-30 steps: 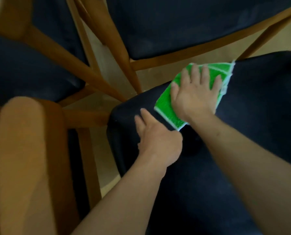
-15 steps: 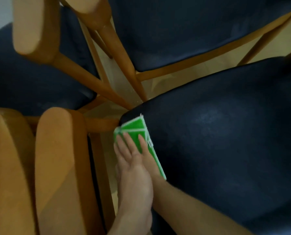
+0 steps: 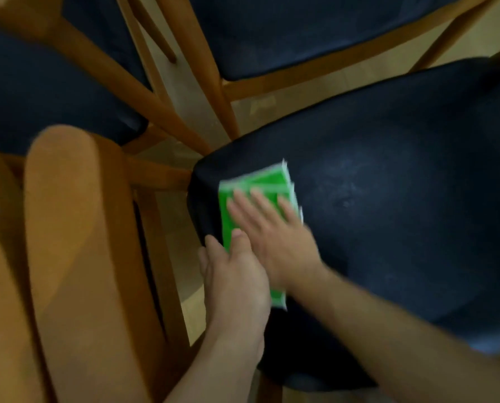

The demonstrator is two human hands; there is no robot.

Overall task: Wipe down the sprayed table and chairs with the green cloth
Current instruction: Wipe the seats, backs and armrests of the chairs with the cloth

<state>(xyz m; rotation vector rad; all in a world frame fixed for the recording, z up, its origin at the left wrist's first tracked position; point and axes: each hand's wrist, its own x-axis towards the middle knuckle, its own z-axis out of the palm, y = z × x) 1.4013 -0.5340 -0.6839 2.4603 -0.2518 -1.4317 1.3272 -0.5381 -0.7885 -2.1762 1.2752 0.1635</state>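
A folded green cloth [image 3: 257,184] with white edges lies on the near left part of a dark navy chair seat [image 3: 388,213]. My right hand [image 3: 275,234] presses flat on the cloth with fingers spread, blurred by motion. My left hand [image 3: 234,274] rests against the seat's left edge just beside the cloth, fingers together, its thumb touching the cloth's edge. Part of the cloth is hidden under both hands.
A wooden chair back [image 3: 77,257] stands close at the left. Two more navy-seated wooden chairs, one [image 3: 315,30] at the top and one [image 3: 39,91] at the upper left, crowd in with angled legs [image 3: 202,71]. Pale floor [image 3: 184,106] shows between them.
The cloth swept from the seat's far edge to its left corner, then slid a little rightward onto the seat. My left hand stayed at the seat's left edge.
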